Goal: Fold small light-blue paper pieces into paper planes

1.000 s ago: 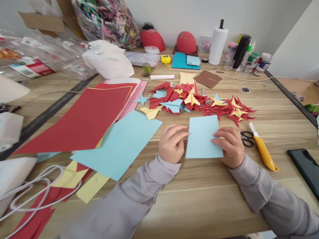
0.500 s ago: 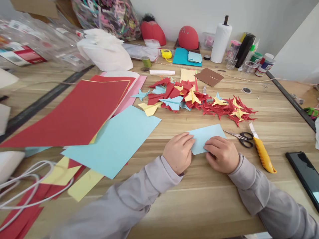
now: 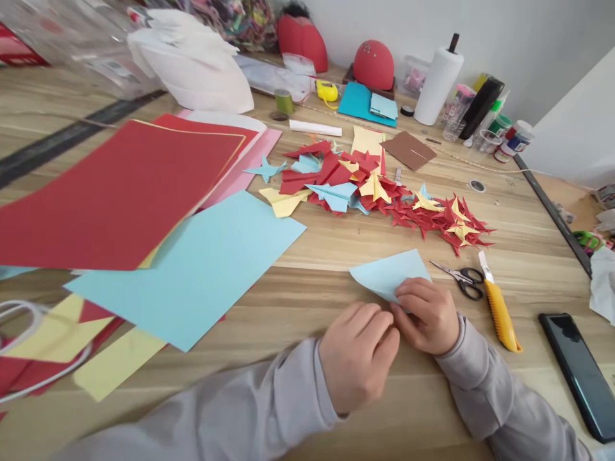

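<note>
A small light blue paper sheet [image 3: 389, 272] is tilted above the tabletop, its left part curving up. My right hand [image 3: 427, 317] is closed on its near right part, fingers on top and thumb beneath. My left hand [image 3: 360, 358] is closed too, fingers curled, close to the right thumb at the sheet's near edge; whether paper is between its fingertips is hidden. Black-handled scissors [image 3: 466, 278] and a yellow utility knife [image 3: 500, 310] lie to the right of my right hand. Beyond the sheet spreads a pile of folded red, yellow and blue paper pieces [image 3: 423, 214].
Large light blue card [image 3: 202, 275] and red card [image 3: 110, 198] lie at left, with yellow strips [image 3: 120, 362] and a white cable [image 3: 29, 314] nearer me. A black phone [image 3: 579, 378] rests at right. Bottles, a white cylinder [image 3: 438, 86] and a tape measure [image 3: 327, 91] stand behind.
My left hand has moved off the sheet's left end, nearer to me and to the right. That end now curves up. My right hand keeps its grip. The view has shifted and tilted slightly.
</note>
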Motion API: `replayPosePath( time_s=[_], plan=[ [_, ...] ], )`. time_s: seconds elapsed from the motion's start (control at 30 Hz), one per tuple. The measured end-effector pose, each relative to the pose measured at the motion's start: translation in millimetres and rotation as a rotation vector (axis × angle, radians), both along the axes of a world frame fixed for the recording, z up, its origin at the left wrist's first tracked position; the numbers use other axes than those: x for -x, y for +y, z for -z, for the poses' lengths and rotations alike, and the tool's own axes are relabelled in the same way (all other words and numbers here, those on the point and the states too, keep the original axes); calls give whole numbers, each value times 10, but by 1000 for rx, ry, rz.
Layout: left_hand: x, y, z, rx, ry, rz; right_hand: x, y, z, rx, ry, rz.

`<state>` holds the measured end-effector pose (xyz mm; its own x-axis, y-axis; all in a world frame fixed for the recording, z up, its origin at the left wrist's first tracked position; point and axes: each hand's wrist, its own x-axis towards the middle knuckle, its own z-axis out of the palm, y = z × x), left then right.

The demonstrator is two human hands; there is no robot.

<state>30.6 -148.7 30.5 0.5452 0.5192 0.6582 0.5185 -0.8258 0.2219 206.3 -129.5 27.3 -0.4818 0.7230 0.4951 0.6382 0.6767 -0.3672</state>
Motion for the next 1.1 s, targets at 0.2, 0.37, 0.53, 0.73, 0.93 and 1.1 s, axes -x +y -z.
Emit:
replayPosePath(
  time_s=[0.2,0.37,0.53,0.73,0.93,1.1],
  plan=[
    [-70,-63,130,71,120,-98,12,-13,-13,24,-19,37],
    [-38,-61,156,116,145,-143,-2,-61,-51,81,-90,37],
    [3,-73,132,15,41,-169,-25,-89,-83,130,-74,-64],
    [64,84,126,86,27,-151,-18,-96,-115,146,-90,-126],
    [78,166,136,237,-93,-130,-16,-91,-140,256,-60,6],
    [88,120,121,166,-113,-209,-14,-88,-150,352,62,101]
  ],
)
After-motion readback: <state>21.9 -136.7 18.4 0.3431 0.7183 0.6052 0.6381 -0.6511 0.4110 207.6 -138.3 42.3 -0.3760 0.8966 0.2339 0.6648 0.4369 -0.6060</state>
